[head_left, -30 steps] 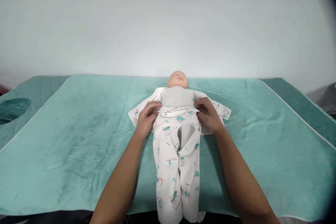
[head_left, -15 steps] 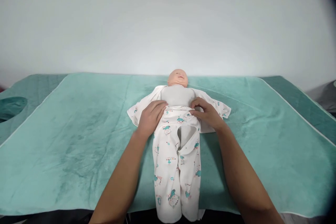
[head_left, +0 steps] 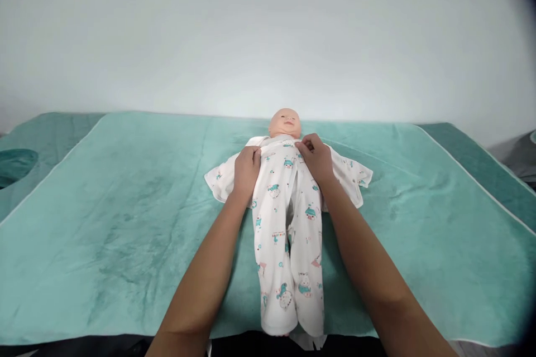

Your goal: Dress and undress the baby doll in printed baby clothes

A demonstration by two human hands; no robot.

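Observation:
A baby doll (head_left: 285, 122) lies on its back, head toward the wall. White printed baby pants (head_left: 276, 201) cover its legs and reach up over the chest, with a slit at the crotch. Beneath them a white printed baby shirt (head_left: 224, 178) lies spread, its sleeves out to both sides. My left hand (head_left: 248, 167) is closed on the pants' waistband at the doll's left-of-view side. On the other side of the waistband, my right hand (head_left: 316, 157) pinches the cloth between thumb and fingers. Some fingertips of the left hand are hidden.
A green cloth (head_left: 125, 223) covers the table, with darker green strips at both ends. Behind it rises a white wall (head_left: 268, 39). At the left edge there is an oval opening (head_left: 17, 166) in the cloth. Something grey (head_left: 523, 156) stands at the far right.
Both hands have moved up toward the doll's head, drawing the waistband from the belly to the upper chest. The pant legs have slid up too, and the grey torso is now mostly covered.

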